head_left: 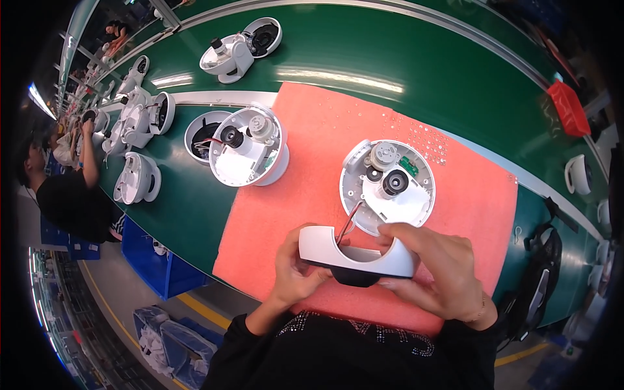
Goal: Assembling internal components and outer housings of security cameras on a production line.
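Between my two hands is a white curved housing shell with a black underside and a rounded cutout. My left hand grips its left end, fingers behind and thumb beneath. On the right end, my right hand has its fingers over the top and its thumb below. Thin dark and red wires run from the shell toward a round white housing just beyond it. That housing lies open on the pink foam mat, showing a silver motor, a black cylindrical part and a green circuit board.
Another open white housing rests at the mat's left edge. Several small screws lie scattered at the far right of the mat. More white units stand on the green bench. A red tray is at far right; a co-worker works at left.
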A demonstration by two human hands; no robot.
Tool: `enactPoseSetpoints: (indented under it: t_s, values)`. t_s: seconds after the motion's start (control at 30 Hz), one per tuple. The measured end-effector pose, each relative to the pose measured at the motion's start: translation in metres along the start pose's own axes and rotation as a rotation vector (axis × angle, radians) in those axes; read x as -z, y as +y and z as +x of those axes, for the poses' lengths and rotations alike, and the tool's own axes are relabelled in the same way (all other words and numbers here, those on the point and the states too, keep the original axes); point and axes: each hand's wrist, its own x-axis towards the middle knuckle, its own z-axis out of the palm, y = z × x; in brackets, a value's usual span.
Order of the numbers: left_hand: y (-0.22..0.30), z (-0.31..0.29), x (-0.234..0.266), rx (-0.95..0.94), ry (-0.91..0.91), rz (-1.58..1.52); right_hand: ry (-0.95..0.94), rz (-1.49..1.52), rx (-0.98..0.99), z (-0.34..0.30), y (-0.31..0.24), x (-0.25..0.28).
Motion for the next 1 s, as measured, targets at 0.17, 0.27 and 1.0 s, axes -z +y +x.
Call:
enactPoseSetpoints:
  t_s: [0.17,0.27,1.0]
  values:
    - [0.001,-0.003,-0.009,0.016,0.100,-0.085,-0.022,0.065,0.013,0.005,0.007,0.004]
    - [-0.005,-0.005,-0.009,0.007,0.144,-0.131,-0.069,0.144,-0.006,0.003,0.010,0.005]
    - [0.036,0.022,0.002,0.190,0.073,-0.153,-0.186,0.866,-0.555,0.007,0.029,0.025]
